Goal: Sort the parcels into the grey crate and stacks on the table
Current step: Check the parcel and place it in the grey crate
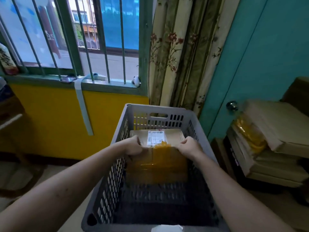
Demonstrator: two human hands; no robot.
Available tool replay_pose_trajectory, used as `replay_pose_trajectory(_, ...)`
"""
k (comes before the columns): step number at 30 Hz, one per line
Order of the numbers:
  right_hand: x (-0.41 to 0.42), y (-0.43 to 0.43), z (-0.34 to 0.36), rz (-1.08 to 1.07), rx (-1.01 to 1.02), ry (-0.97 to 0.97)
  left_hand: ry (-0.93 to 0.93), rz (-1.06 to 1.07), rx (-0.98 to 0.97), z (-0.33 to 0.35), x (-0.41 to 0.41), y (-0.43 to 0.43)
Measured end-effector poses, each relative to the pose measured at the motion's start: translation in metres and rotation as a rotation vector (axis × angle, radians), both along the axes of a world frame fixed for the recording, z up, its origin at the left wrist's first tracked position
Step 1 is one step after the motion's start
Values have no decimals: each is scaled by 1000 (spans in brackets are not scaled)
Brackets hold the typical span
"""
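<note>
Sorting looks early: left hand (133, 147) and right hand (190, 146), fingers curled, grip the only cardboard parcel (157, 164) visible in the grey crate (158, 108).

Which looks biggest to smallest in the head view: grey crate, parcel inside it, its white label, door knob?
1. grey crate
2. parcel
3. white label
4. door knob
Label and knob look close; the knob is farther off, so that pair is unsure.

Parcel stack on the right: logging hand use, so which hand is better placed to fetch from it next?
Probably right. Both hands grip the taped box in the grey crate, but the right hand is on the side nearest the parcel stack; the left hand must cross over.
</note>
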State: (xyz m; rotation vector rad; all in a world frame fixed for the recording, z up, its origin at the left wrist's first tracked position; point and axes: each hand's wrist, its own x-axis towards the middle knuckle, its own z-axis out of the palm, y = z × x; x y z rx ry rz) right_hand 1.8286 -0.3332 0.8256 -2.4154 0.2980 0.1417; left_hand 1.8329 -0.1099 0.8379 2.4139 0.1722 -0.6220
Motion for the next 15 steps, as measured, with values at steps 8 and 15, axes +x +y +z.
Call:
replay_pose_trajectory(8,30,8,-45,-28,176,159,60,103,-134,-31,38,-5)
replay_pose_trajectory(15,34,13,-70,0,254,172,96,109,-48,-41,42,-8)
